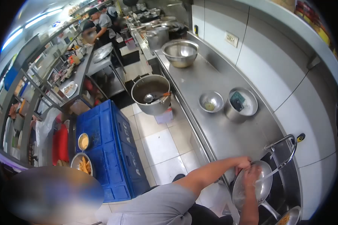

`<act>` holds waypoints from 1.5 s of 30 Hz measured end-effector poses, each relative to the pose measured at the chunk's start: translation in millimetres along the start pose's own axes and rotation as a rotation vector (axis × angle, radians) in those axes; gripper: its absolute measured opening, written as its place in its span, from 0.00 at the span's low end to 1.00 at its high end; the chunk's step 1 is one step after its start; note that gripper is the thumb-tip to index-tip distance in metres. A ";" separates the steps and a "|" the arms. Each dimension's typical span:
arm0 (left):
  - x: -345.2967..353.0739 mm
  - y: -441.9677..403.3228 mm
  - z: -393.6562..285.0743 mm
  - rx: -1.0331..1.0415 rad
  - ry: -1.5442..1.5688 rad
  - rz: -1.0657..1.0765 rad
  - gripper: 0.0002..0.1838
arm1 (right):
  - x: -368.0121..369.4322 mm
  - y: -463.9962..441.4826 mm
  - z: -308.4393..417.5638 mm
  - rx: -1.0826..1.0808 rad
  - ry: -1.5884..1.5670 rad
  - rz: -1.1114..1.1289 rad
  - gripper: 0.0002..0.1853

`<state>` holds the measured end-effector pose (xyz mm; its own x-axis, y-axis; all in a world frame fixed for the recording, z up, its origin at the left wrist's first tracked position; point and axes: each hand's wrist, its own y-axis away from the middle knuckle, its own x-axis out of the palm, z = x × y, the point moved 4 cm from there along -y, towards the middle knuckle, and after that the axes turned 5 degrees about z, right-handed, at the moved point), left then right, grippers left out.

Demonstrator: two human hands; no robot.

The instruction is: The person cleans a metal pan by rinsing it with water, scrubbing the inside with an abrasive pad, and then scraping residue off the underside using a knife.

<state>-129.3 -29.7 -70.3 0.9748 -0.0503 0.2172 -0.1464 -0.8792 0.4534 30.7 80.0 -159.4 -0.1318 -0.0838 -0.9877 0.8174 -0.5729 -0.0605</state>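
Observation:
A metal frying pan (pixel 264 183) is tilted in the sink at the lower right, its handle pointing down toward the bottom edge. At the pan's upper left rim, my left hand (pixel 243 163) is closed on the edge, its fingers partly hidden. My right hand (pixel 252 177) is inside the pan against its surface; its fingers are blurred, and whether they hold anything cannot be made out. Water runs from the curved faucet (pixel 292 144) into the pan, close to my right hand. Another pan (pixel 291 216) with orange food residue lies below it.
On the steel counter (pixel 229 140) stand a large bowl (pixel 180 52), a small bowl (pixel 211 102) and a pot (pixel 241 107) with a green scouring pad. A big pot (pixel 151 93) with a ladle stands beside the counter. Blue crates (pixel 101 123) hold food bowls. Co-workers (pixel 101 24) stand far back.

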 end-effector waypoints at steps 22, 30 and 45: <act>43.6 17.8 -18.8 0.157 -0.047 -0.239 0.27 | -91.4 94.9 -41.7 0.241 0.052 0.136 0.26; 35.6 1.9 -34.5 -0.202 0.176 -0.109 0.19 | -197.2 212.9 -125.9 0.318 0.076 0.014 0.36; 76.4 -10.7 -65.0 0.098 0.245 -0.486 0.37 | -176.7 169.1 -142.0 0.275 0.012 0.211 0.12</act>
<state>-64.2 6.6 -2.3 0.8571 0.4734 0.2029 0.3383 -0.8145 0.4713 271.8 113.7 -15.5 0.0317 -0.2150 -0.9761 0.6442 -0.7423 0.1844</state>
